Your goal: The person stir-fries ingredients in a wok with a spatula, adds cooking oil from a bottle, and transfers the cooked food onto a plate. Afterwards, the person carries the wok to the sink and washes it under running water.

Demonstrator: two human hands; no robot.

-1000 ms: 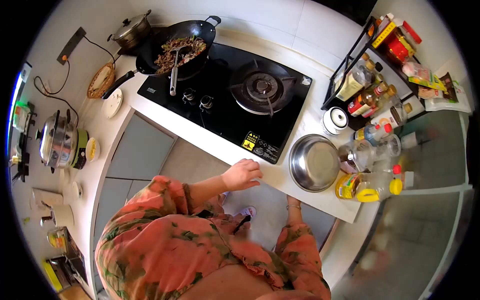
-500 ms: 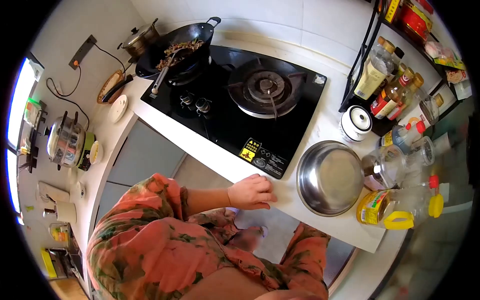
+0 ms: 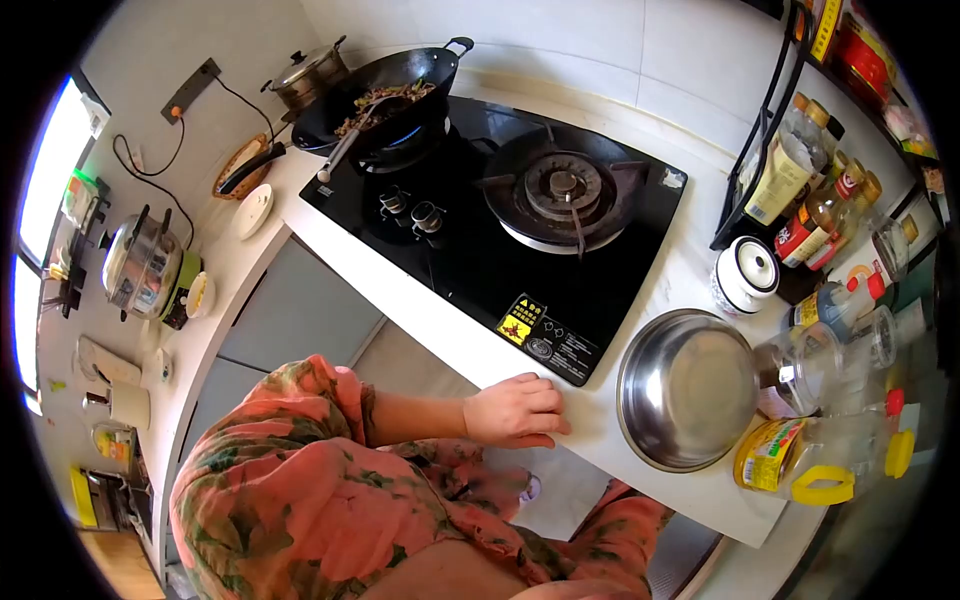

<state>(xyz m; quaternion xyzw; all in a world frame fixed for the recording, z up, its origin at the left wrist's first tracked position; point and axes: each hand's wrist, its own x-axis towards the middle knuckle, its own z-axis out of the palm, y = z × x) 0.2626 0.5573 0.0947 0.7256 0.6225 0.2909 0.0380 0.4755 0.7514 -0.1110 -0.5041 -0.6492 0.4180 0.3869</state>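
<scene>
My left hand (image 3: 517,410) rests at the front edge of the white counter (image 3: 400,320), its fingers curled together with nothing visible in them. To its right, a steel bowl (image 3: 688,390) sits on the counter. Beyond the hand is the black gas stove (image 3: 460,255). A wok (image 3: 340,105) of chopped food (image 3: 400,93) stands over the left burner, tilted in view, with a spatula (image 3: 345,150) leaning in it. The right burner (image 3: 563,187) has no pan on it. My right hand is not in view; a patterned orange sleeve or trouser leg shows at lower right.
Several bottles (image 3: 800,180) and a white lidded jar (image 3: 745,273) stand by a black rack (image 3: 765,130) at right. An oil jug (image 3: 775,455) is beside the bowl. At left are a lidded pot (image 3: 305,75), a plate (image 3: 254,211) and a steamer (image 3: 140,262).
The view has shifted, so the stove and bowl appear lower and farther right. My left hand stays at the counter edge. The wrist with a bracelet seen earlier at lower right is out of sight.
</scene>
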